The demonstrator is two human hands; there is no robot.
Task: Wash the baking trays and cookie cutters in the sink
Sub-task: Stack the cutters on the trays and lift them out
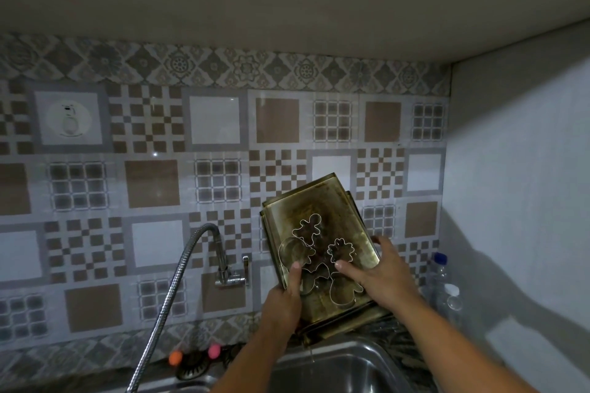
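Trays: a stack of stained, brownish rectangular metal baking trays [322,252], tilted steeply with the far end raised against the patterned tile wall [153,185], held above the stainless steel sink [344,367].
Cutters: thin silver wire-like metal cookie cutters [314,249] lying on the top tray's face.
Left hand [285,293]: clamped on the stack's near left edge, thumb pressing on top.
Right hand [381,268]: grips the right edge, fingers spread, thumb over the tray.
Tap: a flexible chrome hose faucet [191,252] left of the trays.
Bottles: clear plastic bottles [443,287] at the right.
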